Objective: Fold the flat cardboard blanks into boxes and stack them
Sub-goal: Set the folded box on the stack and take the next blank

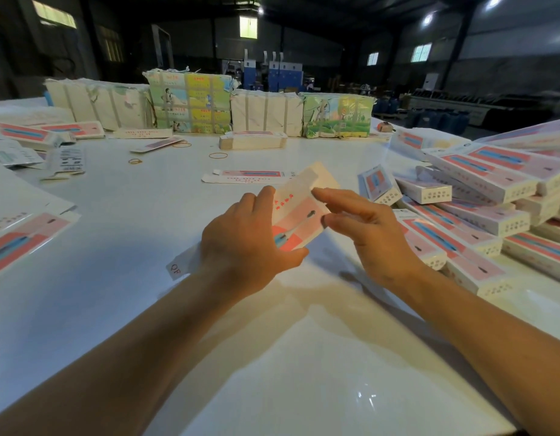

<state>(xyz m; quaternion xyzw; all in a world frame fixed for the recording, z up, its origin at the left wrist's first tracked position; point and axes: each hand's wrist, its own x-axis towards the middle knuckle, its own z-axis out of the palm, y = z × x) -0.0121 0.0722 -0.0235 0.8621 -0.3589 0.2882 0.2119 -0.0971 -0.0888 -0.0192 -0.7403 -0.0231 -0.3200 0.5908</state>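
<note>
A pink, white and blue cardboard blank (299, 212) is lifted just above the white table (272, 357), partly opened, its far flap pointing away from me. My left hand (247, 243) grips its near end, fingers over the top and thumb along the lower edge; a white tab marked "QF" (177, 268) pokes out at the left of this hand. My right hand (366, 234) is at the blank's right side with straight fingers touching its edge. Another flat blank (247, 177) lies on the table beyond. Several folded boxes (480, 209) are piled at the right.
Wrapped bundles of blanks (190, 103) stand in a row at the table's far side, with a short stack of blanks (252, 140) in front. Rubber bands (218, 155) lie nearby. Loose blanks (23, 234) and other printed cards (64, 160) cover the left side.
</note>
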